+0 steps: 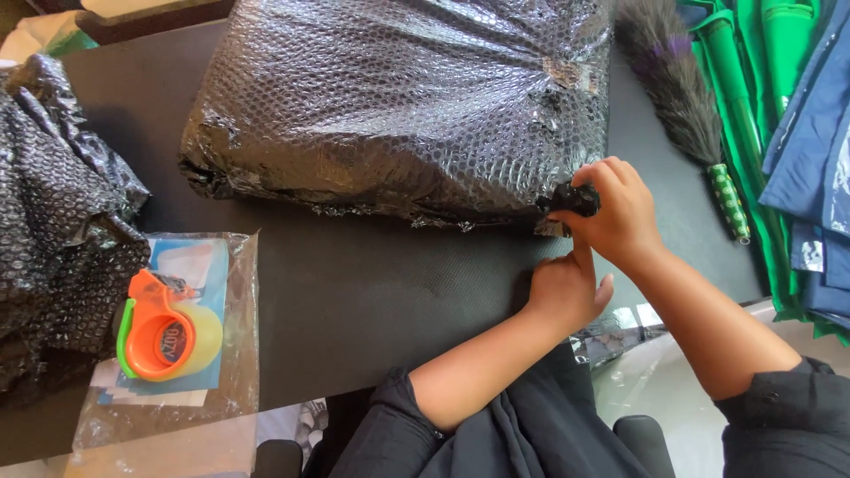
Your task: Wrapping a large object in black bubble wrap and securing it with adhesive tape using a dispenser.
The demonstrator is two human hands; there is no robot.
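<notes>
A large parcel wrapped in black bubble wrap (pixel 398 97) lies on a dark table (pixel 372 292). At its near right corner my right hand (pixel 620 212) pinches a twisted tail of the black wrap (pixel 571 199). Just below it, my left hand (pixel 562 292) presses on the tabletop against the parcel's edge, its fingers curled under; I cannot tell if it grips the wrap. Both arms wear dark sleeves.
An orange and green tape dispenser (pixel 159 332) with clear tape rests on a clear plastic bag (pixel 168 345) at the near left. More black bubble wrap (pixel 53 221) is piled at the left. A dark feather duster (pixel 682 97) and green and blue packages (pixel 797 133) lie at the right.
</notes>
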